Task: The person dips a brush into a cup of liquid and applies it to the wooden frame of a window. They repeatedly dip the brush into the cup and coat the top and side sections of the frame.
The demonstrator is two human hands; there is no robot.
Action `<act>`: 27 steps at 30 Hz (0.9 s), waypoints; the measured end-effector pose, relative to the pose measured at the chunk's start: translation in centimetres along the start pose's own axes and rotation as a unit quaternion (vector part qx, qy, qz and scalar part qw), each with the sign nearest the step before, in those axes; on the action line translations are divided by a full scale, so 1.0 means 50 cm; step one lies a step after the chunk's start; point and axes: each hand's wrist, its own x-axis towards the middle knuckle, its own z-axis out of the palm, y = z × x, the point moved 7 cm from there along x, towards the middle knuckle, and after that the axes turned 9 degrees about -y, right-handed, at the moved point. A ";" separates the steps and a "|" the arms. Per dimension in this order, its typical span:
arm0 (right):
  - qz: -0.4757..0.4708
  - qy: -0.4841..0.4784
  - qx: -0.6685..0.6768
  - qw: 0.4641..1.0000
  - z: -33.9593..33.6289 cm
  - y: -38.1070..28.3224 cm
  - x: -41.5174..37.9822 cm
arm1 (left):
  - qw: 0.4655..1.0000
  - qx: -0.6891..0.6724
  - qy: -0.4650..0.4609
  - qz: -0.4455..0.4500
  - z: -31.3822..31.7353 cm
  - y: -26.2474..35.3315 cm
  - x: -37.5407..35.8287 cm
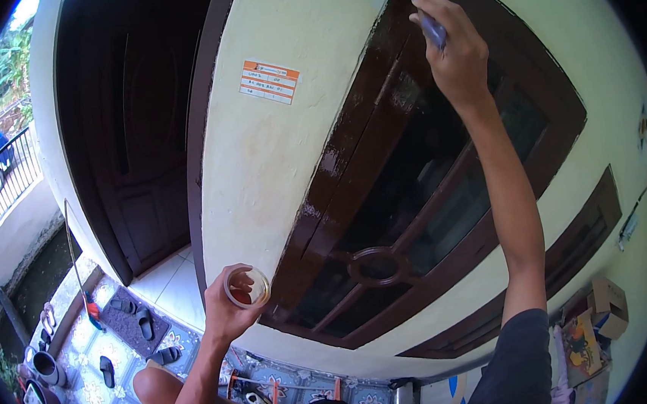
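Note:
My right hand [457, 51] is raised and closed around the bluish-purple handle of a paintbrush [433, 32]. The brush's bristles touch or nearly touch the upper corner of a dark brown window frame [357, 142], where glossy wet-looking patches show. Lower down, my left hand [226, 310] grips a clear plastic cup [261, 292] with a little reddish-brown liquid inside. The cup is tilted so that its opening faces me, close to the window's lower left corner. Some left fingers show through the cup wall.
Left of the cream wall [252, 162] stands a dark wooden door [144, 140]. A paper label [269, 82] is stuck on the wall. Below lie several sandals, a doormat [131, 317] and an orange-and-grey rack or ladder [278, 392]. Cardboard boxes [609, 307] sit at the right.

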 end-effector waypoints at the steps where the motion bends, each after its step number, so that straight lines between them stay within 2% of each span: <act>1: -0.001 -0.002 0.000 1.000 -0.001 -0.001 -0.004 | 1.000 -0.003 -0.001 0.001 0.002 0.001 0.001; 3: 0.027 -0.081 0.071 0.994 0.020 -0.002 -0.021 | 1.000 -0.005 -0.003 0.007 0.002 0.007 0.002; 9: 0.036 -0.154 0.188 0.969 -0.008 -0.097 -0.084 | 1.000 0.001 0.003 0.024 -0.006 0.011 0.002; 10: 0.096 -0.122 0.209 0.966 -0.014 -0.078 -0.090 | 1.000 0.003 0.005 0.022 -0.008 0.010 0.003; 11: 0.095 -0.121 0.210 0.966 -0.014 -0.068 -0.083 | 1.000 0.004 0.007 0.022 -0.009 0.010 0.005; 13: 0.247 -0.132 0.290 0.915 0.004 0.006 -0.075 | 1.000 -0.009 0.003 0.014 -0.006 0.007 0.005; 14: 0.258 -0.159 0.295 0.906 0.022 0.037 -0.064 | 1.000 -0.008 0.000 0.012 -0.004 0.006 0.005; 17: 0.256 -0.162 0.308 0.902 0.042 0.080 -0.011 | 1.000 -0.011 -0.011 0.004 0.003 0.002 0.005; 18: 0.257 -0.164 0.307 0.902 0.034 0.089 0.012 | 1.000 -0.009 -0.009 0.004 0.003 0.001 0.005; 20: 0.293 -0.182 0.183 0.921 0.012 0.114 0.055 | 1.000 -0.007 -0.007 0.005 0.002 0.001 0.004; 21: 0.292 -0.182 0.184 0.921 0.010 0.125 0.071 | 1.000 -0.005 -0.004 0.014 0.001 0.004 0.004; 23: 0.337 -0.176 0.048 0.924 -0.004 0.166 0.085 | 1.000 -0.003 0.001 0.023 -0.003 0.008 0.001; 24: 0.335 -0.176 0.049 0.924 0.002 0.175 0.087 | 1.000 -0.001 0.004 0.024 -0.005 0.010 0.001; 26: 0.233 -0.052 0.046 0.970 -0.018 0.168 0.105 | 1.000 0.001 0.007 0.026 -0.006 0.014 0.002; 27: 0.232 -0.051 0.046 0.970 -0.014 0.178 0.106 | 1.000 -0.002 0.007 0.020 -0.006 0.013 0.002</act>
